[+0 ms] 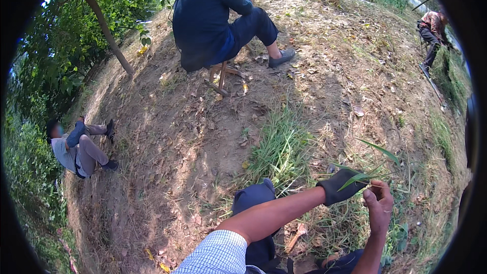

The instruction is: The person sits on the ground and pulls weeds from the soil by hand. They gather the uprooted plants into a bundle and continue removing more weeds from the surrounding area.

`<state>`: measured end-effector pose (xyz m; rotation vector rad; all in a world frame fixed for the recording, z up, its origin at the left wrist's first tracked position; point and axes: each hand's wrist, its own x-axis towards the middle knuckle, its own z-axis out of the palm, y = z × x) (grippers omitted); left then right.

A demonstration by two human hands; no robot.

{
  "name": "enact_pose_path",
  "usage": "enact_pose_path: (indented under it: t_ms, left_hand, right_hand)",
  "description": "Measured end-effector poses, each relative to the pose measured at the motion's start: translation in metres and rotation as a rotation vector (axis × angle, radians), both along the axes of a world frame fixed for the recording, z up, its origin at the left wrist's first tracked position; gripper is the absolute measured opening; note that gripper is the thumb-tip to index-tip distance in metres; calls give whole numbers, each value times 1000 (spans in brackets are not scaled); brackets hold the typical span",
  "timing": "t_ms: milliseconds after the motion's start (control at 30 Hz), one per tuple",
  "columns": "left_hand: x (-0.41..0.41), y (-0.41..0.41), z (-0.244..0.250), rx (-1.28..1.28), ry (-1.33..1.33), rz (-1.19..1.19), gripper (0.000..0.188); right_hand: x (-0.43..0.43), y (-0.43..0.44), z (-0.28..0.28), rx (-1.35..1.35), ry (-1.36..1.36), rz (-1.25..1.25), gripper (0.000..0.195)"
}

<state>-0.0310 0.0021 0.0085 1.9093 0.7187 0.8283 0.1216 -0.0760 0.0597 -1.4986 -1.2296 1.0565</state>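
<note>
A dark glove covers my left hand (344, 187), which is closed around a few green grass stalks with long leaves (382, 153). My bare right hand (380, 205) is just to the right, its fingertips and thumb at the stems by the glove. The thin stems are partly hidden between the hands. Beyond them lies a heap of long green grass (283, 146) on the soil. Beneath my forearm, a short wooden piece (296, 238) lies on the ground between my legs; I cannot tell whether it is a tool handle.
Ahead, a person (207, 19) in dark clothes sits on a low wooden stool (220, 78). Another person (78, 150) sits at the left, beside dense bushes. At the far right a third person (432, 32) bends over tall grass (449, 72). A slim tree trunk (101, 17) leans at upper left.
</note>
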Motion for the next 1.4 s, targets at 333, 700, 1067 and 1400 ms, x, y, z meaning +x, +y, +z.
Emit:
enact_pose_path:
  t_ms: [333,700,1067,1400]
  left_hand:
    - [12,-11,-15,94,169,0,21]
    - [13,-21,3,-143,391,-62,32]
    - [21,-27,5,-56,572,-125,22]
    - [19,-22,15,-76,659,-109,20]
  right_hand:
    - [-15,4,-6,62,-13,-28,62]
    - [-11,7,-16,78,179,-118,28]
    - [-12,5,-10,113,243,-246,10]
    - [-1,3,-8,64,34,-191,21]
